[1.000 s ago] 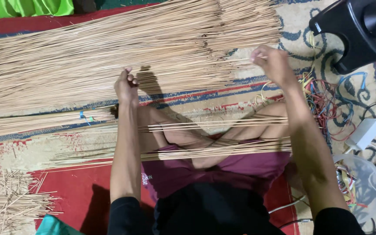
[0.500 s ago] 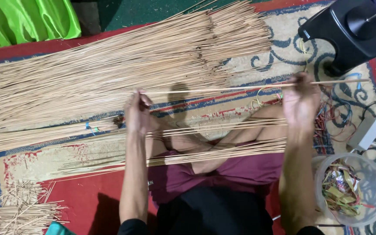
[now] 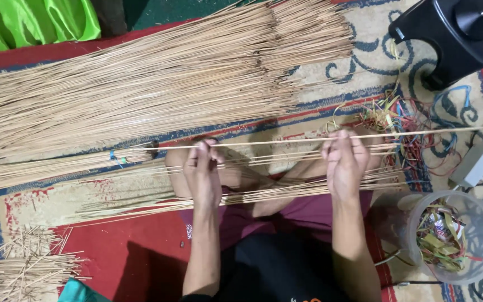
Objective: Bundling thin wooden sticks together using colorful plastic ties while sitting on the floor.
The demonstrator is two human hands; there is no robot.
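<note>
the big pile of sticks (image 3: 157,84) across the top of the frame is pale tan, like straw. the one thin stick (image 3: 286,141) across the middle is the same tan. the rug (image 3: 364,33) is cream with dark blue swirls at the upper right, and it has red and blue stripes, with plain red at the lower left. the cloth (image 3: 29,22) in the upper left corner is bright green. the stool (image 3: 454,39) in the upper right is black. the shorts (image 3: 303,207) are dark pink. the tangled wires (image 3: 403,120) at the right are red, yellow and blue. the tub (image 3: 454,235) at the lower right is see-through

Thin pale stick (image 3: 286,141), horizontal, above crossed legs
</note>
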